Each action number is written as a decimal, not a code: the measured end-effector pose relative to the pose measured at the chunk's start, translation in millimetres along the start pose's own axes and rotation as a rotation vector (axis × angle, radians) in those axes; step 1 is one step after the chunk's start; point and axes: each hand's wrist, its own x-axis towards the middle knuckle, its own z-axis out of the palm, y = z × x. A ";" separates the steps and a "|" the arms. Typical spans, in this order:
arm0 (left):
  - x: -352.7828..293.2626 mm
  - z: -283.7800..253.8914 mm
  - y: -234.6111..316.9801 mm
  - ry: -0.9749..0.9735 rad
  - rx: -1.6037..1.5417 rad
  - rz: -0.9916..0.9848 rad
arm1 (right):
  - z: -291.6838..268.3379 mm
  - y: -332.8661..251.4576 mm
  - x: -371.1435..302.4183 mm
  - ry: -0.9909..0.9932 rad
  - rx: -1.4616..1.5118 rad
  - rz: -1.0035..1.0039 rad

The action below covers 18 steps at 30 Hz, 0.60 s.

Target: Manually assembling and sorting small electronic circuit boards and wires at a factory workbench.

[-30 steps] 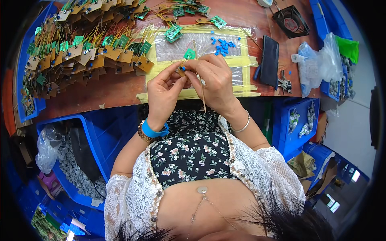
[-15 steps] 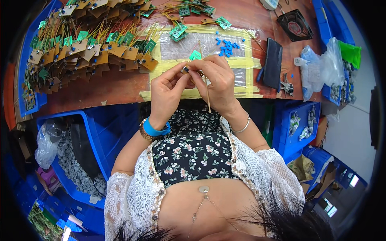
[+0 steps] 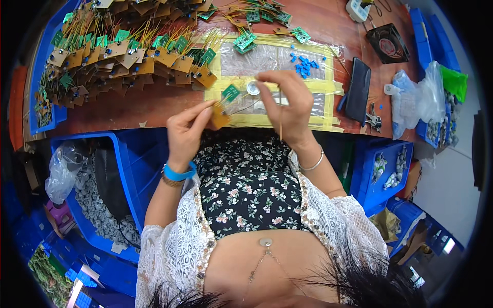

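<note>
A small brown circuit board [image 3: 221, 117] is pinched in the fingertips of my left hand [image 3: 187, 134]. A little green circuit board [image 3: 230, 93] stands just above it, apparently joined by thin wires. My right hand [image 3: 291, 107] has a thin wooden stick [image 3: 281, 120] tucked along its palm, pointing down toward my lap. Thumb and index finger of that hand are parted, beside a small round silvery disc [image 3: 252, 88]. A fine wire appears to run between the disc and the brown board. Whether the right fingertips touch the disc, I cannot tell.
Wired brown and green boards [image 3: 154, 61] are heaped at the table's left. Small blue parts [image 3: 306, 66] lie scattered on the taped plastic sheet [image 3: 267, 61]. A dark pouch-like case [image 3: 358, 87], a fan [image 3: 387, 43] and plastic bags [image 3: 427, 97] are on the right. Blue bins [image 3: 120, 169] flank my lap.
My hands have drawn apart; the left moved left and down with the brown board. The right hand's fingers have spread, and the silvery disc now shows. The view has shifted slightly.
</note>
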 end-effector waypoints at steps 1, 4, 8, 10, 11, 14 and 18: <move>-3.6 -13.6 -4.8 -0.005 0.028 0.001 | 0.4 5.9 2.9 0.002 -0.002 0.001; -6.7 -36.3 -12.8 0.068 0.100 0.084 | 9.3 29.1 6.0 -0.023 -0.101 0.034; 2.2 -42.5 -10.9 0.139 0.325 0.064 | 31.9 49.4 22.7 -0.063 -0.183 -0.055; 4.2 -40.3 -7.2 0.175 0.359 -0.022 | 42.0 49.4 35.6 -0.070 -0.224 -0.080; 5.1 -40.7 -6.8 0.209 0.584 0.108 | 46.2 49.4 41.0 -0.079 -0.263 -0.104; 8.1 -41.7 -10.6 0.261 0.844 0.280 | 56.9 59.5 48.3 -0.184 -0.338 0.028; 6.1 -37.2 -6.9 0.327 0.783 0.236 | 58.5 77.0 48.5 -0.076 -0.220 -0.026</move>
